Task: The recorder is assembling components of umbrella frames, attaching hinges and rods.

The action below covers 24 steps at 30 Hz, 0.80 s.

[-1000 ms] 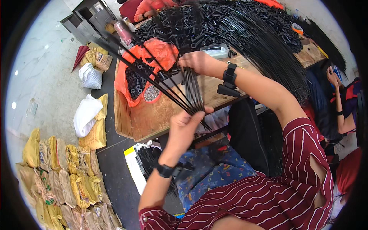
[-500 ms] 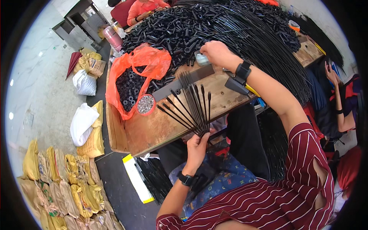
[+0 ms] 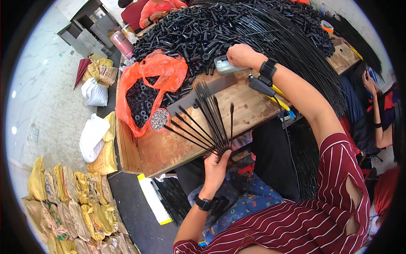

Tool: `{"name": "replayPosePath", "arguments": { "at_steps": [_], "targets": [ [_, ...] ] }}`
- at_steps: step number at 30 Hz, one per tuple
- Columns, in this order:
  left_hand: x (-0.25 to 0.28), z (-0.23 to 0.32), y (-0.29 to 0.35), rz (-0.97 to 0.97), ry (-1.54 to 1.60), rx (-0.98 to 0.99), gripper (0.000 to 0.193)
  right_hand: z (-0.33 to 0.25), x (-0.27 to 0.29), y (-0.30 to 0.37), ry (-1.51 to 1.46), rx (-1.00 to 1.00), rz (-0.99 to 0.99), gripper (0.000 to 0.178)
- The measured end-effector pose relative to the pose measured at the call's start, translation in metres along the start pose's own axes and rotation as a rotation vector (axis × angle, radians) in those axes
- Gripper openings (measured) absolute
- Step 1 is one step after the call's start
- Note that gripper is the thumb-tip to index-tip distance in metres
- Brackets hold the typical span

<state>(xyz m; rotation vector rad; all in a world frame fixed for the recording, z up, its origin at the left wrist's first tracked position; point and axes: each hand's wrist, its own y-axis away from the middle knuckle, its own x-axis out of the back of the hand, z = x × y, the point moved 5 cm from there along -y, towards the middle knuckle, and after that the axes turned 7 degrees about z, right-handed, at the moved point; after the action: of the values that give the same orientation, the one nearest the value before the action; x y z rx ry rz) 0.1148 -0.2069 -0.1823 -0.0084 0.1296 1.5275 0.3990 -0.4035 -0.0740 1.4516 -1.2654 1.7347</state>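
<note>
My left hand [image 3: 216, 170] is closed around the lower ends of a bundle of thin black rods [image 3: 215, 127]. The rods fan out upward over the front edge of the wooden table, and several have thicker dark tips. My right hand [image 3: 244, 56] is at the far side of the work space, curled over the right end of a small clear plastic box [image 3: 223, 64]. Its fingertips point down and away, so whatever they pinch is hidden. A grey metal strip [image 3: 224, 83] lies on the table just in front of the box.
A heap of black tubular parts [image 3: 186, 34] and long black rods [image 3: 292, 55] cover the table's back. An orange plastic bag [image 3: 165, 70] of black parts, a round tub of small metal pieces [image 3: 160, 120] and a black-handled tool [image 3: 261, 86] lie nearer. Co-workers sit behind and at right.
My right hand has shifted slightly right, and more of the clear box now shows. The rods in my left hand have spread a little differently, while that hand stays nearly in place.
</note>
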Motion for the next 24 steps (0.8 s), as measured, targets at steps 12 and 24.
{"name": "replayPosePath", "arguments": {
  "at_steps": [12,24],
  "targets": [
    [0.008,0.000,-0.008,-0.018,-0.036,0.024,0.018,-0.002,0.006,0.002,0.040,0.096,0.085,0.014],
    [0.038,0.048,0.038,0.316,-0.718,-0.217,0.038,0.000,-0.002,0.007,0.096,0.155,0.123,0.009]
  ]
}}
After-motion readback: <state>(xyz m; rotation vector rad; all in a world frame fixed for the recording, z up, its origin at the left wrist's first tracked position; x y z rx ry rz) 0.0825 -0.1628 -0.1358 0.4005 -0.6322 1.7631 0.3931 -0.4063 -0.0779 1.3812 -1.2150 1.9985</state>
